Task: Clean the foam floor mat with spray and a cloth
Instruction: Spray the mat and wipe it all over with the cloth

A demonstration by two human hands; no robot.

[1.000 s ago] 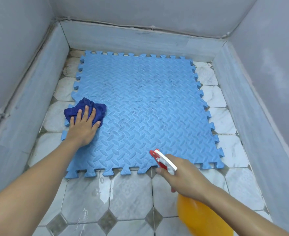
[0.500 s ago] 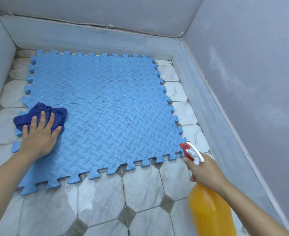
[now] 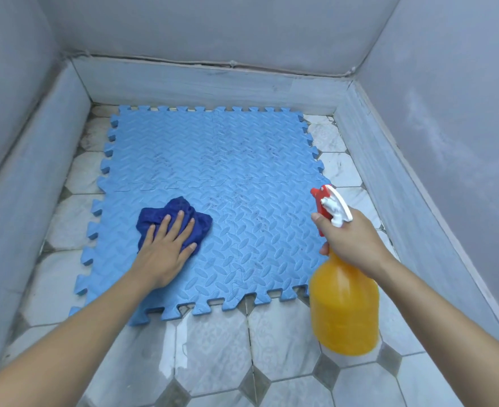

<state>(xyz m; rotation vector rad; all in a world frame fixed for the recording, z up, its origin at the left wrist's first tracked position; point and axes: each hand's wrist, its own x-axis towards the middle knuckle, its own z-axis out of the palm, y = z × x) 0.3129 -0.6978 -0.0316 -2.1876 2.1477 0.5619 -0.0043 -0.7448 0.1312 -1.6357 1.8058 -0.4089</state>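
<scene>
A light blue foam floor mat [image 3: 227,160] of interlocking tiles lies on the tiled floor, with faint dark marks across its middle. My left hand [image 3: 167,248] presses flat, fingers spread, on a crumpled dark blue cloth [image 3: 193,223] on the mat's near left tile. My right hand [image 3: 351,242] grips the neck of a yellow spray bottle [image 3: 345,309] with a red and white trigger head [image 3: 332,205]. The bottle is held upright over the mat's near right corner, and its nozzle points left and away, toward the mat.
Grey walls with a raised tiled skirting [image 3: 213,83] close in the floor at the left, back and right. White octagonal floor tiles [image 3: 213,348] with wet patches lie in front of the mat. A narrow strip of bare floor [image 3: 339,168] runs along the mat's right side.
My left hand has slid the cloth from the mat's left edge inward to the right. My right hand has lifted the spray bottle higher and brought it closer over the mat's right corner.
</scene>
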